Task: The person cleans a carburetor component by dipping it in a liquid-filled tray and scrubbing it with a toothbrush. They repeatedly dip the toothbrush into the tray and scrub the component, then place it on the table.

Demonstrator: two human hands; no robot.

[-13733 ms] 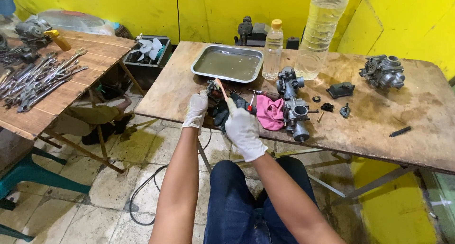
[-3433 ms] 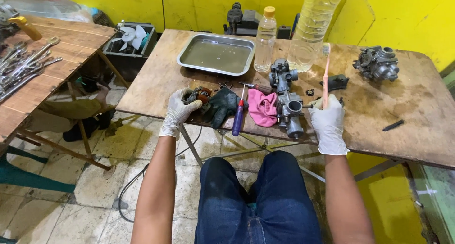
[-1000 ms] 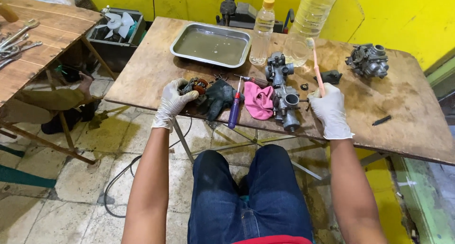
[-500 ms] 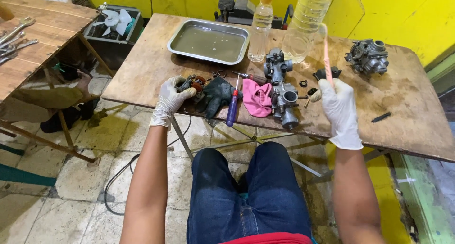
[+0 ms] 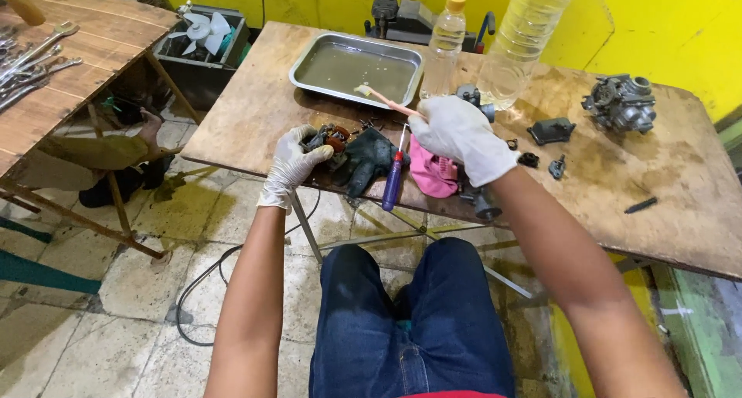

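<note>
The right hand [image 5: 464, 135] is closing its grip around the handle of a thin toothbrush [image 5: 384, 101], and the bristle end is reaching over the metal tray [image 5: 309, 54] of cloudy liquid. The brush looks light and a little bendy, so holding it low on the handle suits it. The left hand [image 5: 292, 166] is wrapping around a small dark engine part [image 5: 328, 138] at the front edge of the counter [image 5: 247, 112]; it seems heavy, stiff and greasy.

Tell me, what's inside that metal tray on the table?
The metal tray holds murky, greenish-brown liquid. The right hand holds a toothbrush whose head is at the tray's near rim. Whether anything lies beneath the cloudy liquid cannot be seen.
</note>
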